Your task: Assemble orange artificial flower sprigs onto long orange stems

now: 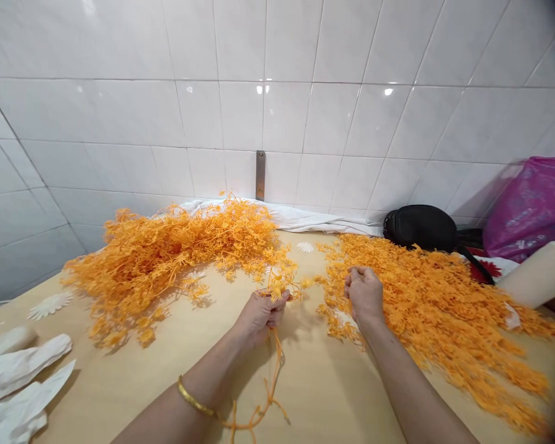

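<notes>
My left hand (263, 314) is closed around an orange artificial flower spray (278, 283). Its small blossoms stick out above my fingers, and its bare, branching stem (271, 394) hangs down past my wrist toward the near edge. My right hand (365, 295) is raised a little to the right, fingers pinched together; what they hold, if anything, is hidden. Just behind and right of it spreads a wide heap of orange flower sprays (425, 296). A taller, tangled pile of the same sprays (180, 240) lies beyond my left hand.
Pale table (166, 394) against a tiled wall. White cloth (314, 219) runs along its back edge. A black case (419, 227), purple bag (531, 203) and cream roll (543, 271) stand at right. White gloves (23, 376) and a white petal piece (50, 304) lie at left.
</notes>
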Tool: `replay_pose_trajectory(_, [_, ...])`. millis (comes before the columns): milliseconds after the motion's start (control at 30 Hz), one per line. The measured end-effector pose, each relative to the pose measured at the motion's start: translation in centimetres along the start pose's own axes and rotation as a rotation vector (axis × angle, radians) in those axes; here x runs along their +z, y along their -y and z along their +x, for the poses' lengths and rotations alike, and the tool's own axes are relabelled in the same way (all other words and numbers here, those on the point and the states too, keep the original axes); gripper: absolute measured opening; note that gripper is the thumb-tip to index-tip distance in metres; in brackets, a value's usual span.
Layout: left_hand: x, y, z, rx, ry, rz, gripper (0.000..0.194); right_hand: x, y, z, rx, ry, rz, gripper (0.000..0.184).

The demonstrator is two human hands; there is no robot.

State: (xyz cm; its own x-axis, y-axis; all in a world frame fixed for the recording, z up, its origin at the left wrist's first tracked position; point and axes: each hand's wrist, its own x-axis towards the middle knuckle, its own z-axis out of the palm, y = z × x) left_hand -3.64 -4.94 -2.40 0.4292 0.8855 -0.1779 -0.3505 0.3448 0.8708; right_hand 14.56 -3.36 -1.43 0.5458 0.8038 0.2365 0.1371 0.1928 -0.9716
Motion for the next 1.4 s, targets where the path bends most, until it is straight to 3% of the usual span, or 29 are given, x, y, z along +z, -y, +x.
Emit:
replay_pose_trajectory(100, [-0.1,0.1,0.1,0.031,0.002,0.05,0.031,0.4,0.7,-0.7,0.117,0.094,0.088,0.031])
replay_pose_trajectory(267, [0.1,0.3,0.2,0.074,-0.012,0.106,0.028,1.8,1.8,-3.2,0.292,0.552,0.149,0.037])
replay_pose_trajectory(333, [0.0,0.3,0.2,0.067,-0.008,0.107,0.026,2.0,1.6,-3.4,0.271,0.632,0.152,0.035])
replay_pose_trajectory(400, [-0.2,0.3,0.2,0.045,0.001,0.104,0.026,1.8,1.0,-3.0,0.24,0.511,0.197,0.034])
replay_pose_trajectory(533, [-0.6,0.2,0.0,-0.027,0.012,0.054,0.027,0.2,0.1,-0.6,0.201,0.039,0.28,0.028])
replay_pose_trajectory(633, [-0.8,0.1,0.0,-0.086,0.035,0.019,0.027,-0.9,0.1,0.5,0.193,-0.067,0.303,0.023])
replay_pose_trajectory(733, [-0.9,-0.1,0.1,-0.105,0.049,0.026,0.028,-0.9,0.4,0.5,0.227,-0.004,0.3,0.02])
replay_pose_trajectory(933, [-1.2,-0.2,0.4,-0.132,0.065,0.06,0.027,0.4,0.9,-1.1,0.239,0.353,0.344,0.035])
replay_pose_trajectory(1033, [-1.1,0.1,0.3,-0.131,0.09,0.086,0.028,1.1,0.9,-2.0,0.238,0.546,0.306,0.032])
replay_pose_trajectory(1100, [-1.0,0.2,0.3,-0.138,0.101,0.095,0.028,1.6,0.7,-2.3,0.202,0.588,0.29,0.029])
replay_pose_trajectory(1167, [-1.1,0.2,0.3,-0.156,0.108,0.091,0.028,1.9,0.4,-2.3,0.152,0.485,0.298,0.031])
replay_pose_trajectory(1267, [-1.3,0.0,0.4,-0.182,0.104,0.068,0.028,1.7,0.0,-1.4,0.106,0.212,0.323,0.029])
replay_pose_trajectory(1400, [-1.7,-0.2,0.5,-0.209,0.095,0.029,0.029,-0.2,0.4,0.4,0.142,-0.098,0.356,0.026])
